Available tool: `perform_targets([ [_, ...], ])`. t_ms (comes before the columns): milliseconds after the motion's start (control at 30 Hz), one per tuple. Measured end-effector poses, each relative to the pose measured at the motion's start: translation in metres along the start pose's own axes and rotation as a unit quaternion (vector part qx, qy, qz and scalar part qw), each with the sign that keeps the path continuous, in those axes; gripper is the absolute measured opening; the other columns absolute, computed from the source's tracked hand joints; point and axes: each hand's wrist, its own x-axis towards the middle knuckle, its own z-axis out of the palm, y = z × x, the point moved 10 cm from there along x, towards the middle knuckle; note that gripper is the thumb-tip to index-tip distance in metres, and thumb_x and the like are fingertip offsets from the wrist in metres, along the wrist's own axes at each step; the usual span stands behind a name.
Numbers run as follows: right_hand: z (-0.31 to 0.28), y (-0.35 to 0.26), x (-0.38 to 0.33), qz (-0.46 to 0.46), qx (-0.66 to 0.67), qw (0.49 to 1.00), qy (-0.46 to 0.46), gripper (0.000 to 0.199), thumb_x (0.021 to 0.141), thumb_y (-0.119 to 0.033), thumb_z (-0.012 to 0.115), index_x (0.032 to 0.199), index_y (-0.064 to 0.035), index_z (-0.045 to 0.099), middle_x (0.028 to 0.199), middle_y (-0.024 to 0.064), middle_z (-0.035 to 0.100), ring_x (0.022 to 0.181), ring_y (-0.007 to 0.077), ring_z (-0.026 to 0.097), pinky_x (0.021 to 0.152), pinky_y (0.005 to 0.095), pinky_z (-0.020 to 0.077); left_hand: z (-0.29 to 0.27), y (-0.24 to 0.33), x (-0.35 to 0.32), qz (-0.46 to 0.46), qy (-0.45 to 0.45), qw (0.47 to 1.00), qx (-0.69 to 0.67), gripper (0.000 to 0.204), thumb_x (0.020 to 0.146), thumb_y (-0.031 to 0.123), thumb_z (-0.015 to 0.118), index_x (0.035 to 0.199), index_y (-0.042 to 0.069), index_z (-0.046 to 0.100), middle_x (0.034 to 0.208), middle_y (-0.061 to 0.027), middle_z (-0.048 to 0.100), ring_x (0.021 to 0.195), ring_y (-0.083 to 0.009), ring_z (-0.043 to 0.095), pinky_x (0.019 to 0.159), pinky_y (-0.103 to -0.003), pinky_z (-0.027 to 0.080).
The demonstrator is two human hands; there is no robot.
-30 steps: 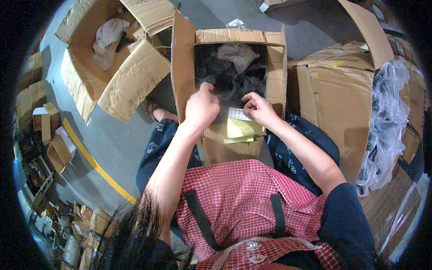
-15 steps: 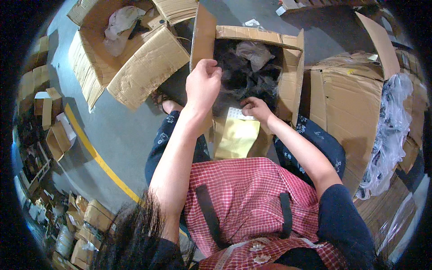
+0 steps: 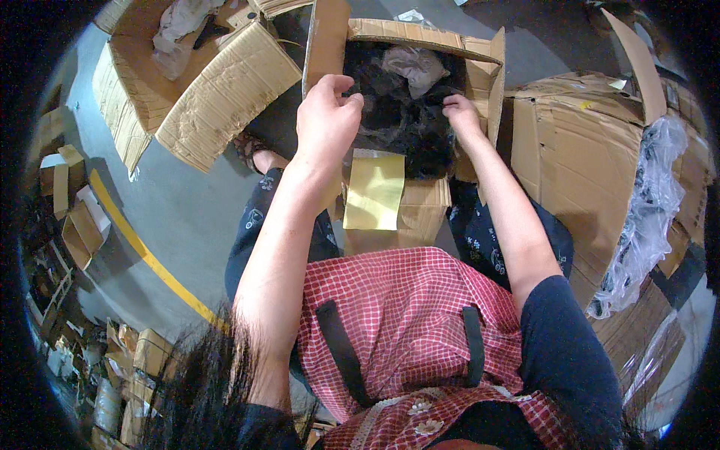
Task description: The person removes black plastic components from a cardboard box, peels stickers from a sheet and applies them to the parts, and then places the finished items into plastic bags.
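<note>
In front of me stands an opened cardboard box (image 3: 424, 214) with black, fuzzy-looking contents (image 3: 420, 139) and a crumpled translucent plastic bag (image 3: 414, 67) at its far side. My left hand (image 3: 328, 116) is at the box's left side by the upright flap (image 3: 325, 45). Its fingers are curled; whatever lies in them is hidden. Over the right side of the contents is my right hand (image 3: 461, 116), fingers bent together, with no nameable thing showing in them. A yellow sheet (image 3: 375, 193) hangs over the box's near edge, between my forearms, touched by neither hand.
Left of the box is another open carton (image 3: 225, 94) holding pale plastic (image 3: 176, 41). A large carton (image 3: 574, 172) stands at the right, with clear plastic wrap (image 3: 641, 217) along its side. A yellow floor line (image 3: 154, 262) and smaller cartons (image 3: 82, 232) lie farther left.
My right hand has let go of the yellow sheet's top and moved up and right to the box's right side. My left hand stays by the left flap. The whole view has shifted slightly.
</note>
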Motion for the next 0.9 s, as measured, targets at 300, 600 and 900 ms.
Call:
perform_targets([
  [300, -0.019, -0.031, -0.03, -0.038, -0.197, 0.979, 0.038, 0.031, 0.083, -0.021, 0.069, 0.099, 0.0035, 0.061, 0.104, 0.0262, 0.065, 0.101, 0.0392, 0.064, 0.088, 0.0447, 0.0492, 0.0, -0.008, -0.001, 0.007, 0.059, 0.997, 0.041, 0.049, 0.085, 0.02, 0.066, 0.127, -0.003, 0.055, 0.114, -0.0216, 0.068, 0.104, -0.0302, 0.068, 0.093, -0.04, 0.05],
  [600, -0.042, -0.121, 0.016, -0.128, -0.088, 0.985, 0.069, 0.044, 0.078, -0.022, 0.074, 0.113, 0.0054, 0.067, 0.103, 0.0209, 0.072, 0.104, 0.032, 0.067, 0.091, 0.0386, 0.05, 0.008, -0.016, 0.003, -0.024, 0.032, 0.998, -0.052, 0.053, 0.086, 0.019, 0.066, 0.129, -0.006, 0.05, 0.125, -0.0252, 0.059, 0.114, -0.0328, 0.062, 0.098, -0.041, 0.047],
  [900, -0.021, -0.188, 0.104, -0.253, -0.442, 0.86, -0.007, 0.086, 0.088, -0.025, 0.069, 0.156, -0.0431, 0.019, 0.165, 0.0126, 0.015, 0.152, 0.034, 0.014, 0.12, 0.0535, 0.0212, 0.006, 0.0, 0.0, 0.01, 0.039, 0.998, 0.05, 0.058, 0.084, 0.021, 0.069, 0.13, -0.007, 0.048, 0.126, -0.027, 0.052, 0.118, -0.0405, 0.053, 0.103, -0.044, 0.042],
])
